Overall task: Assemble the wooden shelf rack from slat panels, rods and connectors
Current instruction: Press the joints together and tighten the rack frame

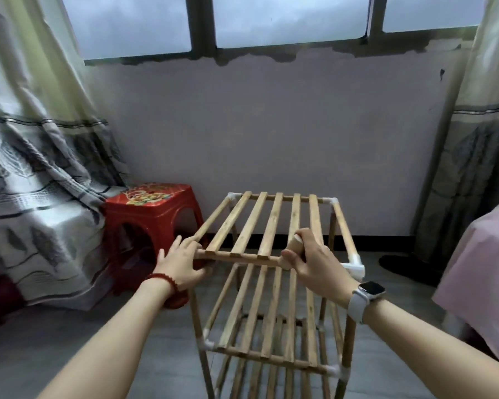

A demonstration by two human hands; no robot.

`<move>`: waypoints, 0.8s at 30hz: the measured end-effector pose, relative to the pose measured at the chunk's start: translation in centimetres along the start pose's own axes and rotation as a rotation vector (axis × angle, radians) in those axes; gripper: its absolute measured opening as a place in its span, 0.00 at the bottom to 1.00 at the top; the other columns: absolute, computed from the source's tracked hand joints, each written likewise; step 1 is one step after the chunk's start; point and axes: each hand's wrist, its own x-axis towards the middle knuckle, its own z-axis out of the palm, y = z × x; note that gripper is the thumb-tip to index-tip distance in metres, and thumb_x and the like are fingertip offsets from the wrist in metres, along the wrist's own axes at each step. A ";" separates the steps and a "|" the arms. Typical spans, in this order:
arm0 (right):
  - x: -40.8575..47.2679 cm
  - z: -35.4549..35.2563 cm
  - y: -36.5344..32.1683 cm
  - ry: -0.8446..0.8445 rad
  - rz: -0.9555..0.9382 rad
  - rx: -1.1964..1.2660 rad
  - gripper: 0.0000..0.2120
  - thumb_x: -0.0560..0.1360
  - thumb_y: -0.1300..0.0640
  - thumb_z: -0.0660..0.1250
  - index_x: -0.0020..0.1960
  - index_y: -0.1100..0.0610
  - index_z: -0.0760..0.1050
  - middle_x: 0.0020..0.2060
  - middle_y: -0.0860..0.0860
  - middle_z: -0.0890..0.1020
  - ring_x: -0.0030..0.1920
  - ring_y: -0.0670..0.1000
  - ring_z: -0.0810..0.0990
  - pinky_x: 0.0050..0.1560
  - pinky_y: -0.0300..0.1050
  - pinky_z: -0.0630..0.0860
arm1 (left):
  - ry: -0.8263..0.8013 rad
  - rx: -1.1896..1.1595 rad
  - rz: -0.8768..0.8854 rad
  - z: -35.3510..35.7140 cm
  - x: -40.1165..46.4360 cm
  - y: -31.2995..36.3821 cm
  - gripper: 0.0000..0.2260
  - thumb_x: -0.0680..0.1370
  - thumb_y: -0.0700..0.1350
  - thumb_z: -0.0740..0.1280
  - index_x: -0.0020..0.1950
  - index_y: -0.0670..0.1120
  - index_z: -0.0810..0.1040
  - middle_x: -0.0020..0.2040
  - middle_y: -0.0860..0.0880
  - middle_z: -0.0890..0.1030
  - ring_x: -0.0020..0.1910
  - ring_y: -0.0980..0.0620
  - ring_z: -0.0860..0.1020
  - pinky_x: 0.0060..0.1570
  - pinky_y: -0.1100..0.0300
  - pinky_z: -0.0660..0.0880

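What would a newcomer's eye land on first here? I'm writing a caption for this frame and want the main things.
First, the wooden shelf rack standing mid-floor, its top slat panel held at the near edge by both hands: the left hand at the left corner, the right hand curled around a slat end. Next, the bright red stool to the rack's left, by the patterned curtain.

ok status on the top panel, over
Left hand at top panel's near-left corner, right hand gripping its front rail. Red stool close left.
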 end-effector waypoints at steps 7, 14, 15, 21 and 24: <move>0.1 -1.8 2.0 0.067 0.006 -0.046 0.09 0.77 0.56 0.63 0.49 0.51 0.62 0.36 0.49 0.79 0.37 0.50 0.80 0.38 0.50 0.77 | 0.253 0.055 0.271 0.7 -3.2 2.0 0.12 0.74 0.53 0.66 0.54 0.48 0.78 0.60 0.51 0.78 0.73 0.52 0.62 0.73 0.47 0.46; 2.9 -2.8 4.6 0.170 0.273 0.001 0.11 0.78 0.56 0.64 0.55 0.58 0.64 0.41 0.49 0.78 0.49 0.58 0.79 0.45 0.45 0.68 | 0.206 0.054 0.686 0.7 -7.0 8.7 0.24 0.76 0.61 0.59 0.65 0.47 0.75 0.64 0.46 0.73 0.67 0.47 0.66 0.71 0.45 0.59; 3.2 -2.9 4.5 0.166 0.270 0.029 0.10 0.78 0.56 0.63 0.55 0.57 0.63 0.42 0.48 0.79 0.50 0.58 0.80 0.48 0.46 0.69 | 0.185 0.051 0.725 0.7 -7.0 9.5 0.25 0.77 0.63 0.56 0.65 0.47 0.74 0.67 0.45 0.69 0.70 0.47 0.63 0.72 0.46 0.58; 3.7 -5.8 2.7 0.086 0.184 -0.020 0.11 0.79 0.46 0.60 0.54 0.53 0.64 0.46 0.53 0.79 0.48 0.56 0.78 0.47 0.49 0.73 | 0.120 -0.032 0.613 1.7 -5.8 14.3 0.41 0.68 0.66 0.68 0.73 0.44 0.60 0.75 0.47 0.63 0.75 0.52 0.57 0.75 0.55 0.48; 3.1 -8.4 1.3 -0.067 0.193 -0.149 0.14 0.79 0.45 0.58 0.56 0.53 0.65 0.50 0.55 0.79 0.49 0.55 0.78 0.51 0.50 0.74 | 0.115 -0.101 0.507 2.9 -3.8 17.9 0.46 0.67 0.64 0.71 0.75 0.44 0.54 0.73 0.47 0.65 0.73 0.51 0.61 0.73 0.58 0.50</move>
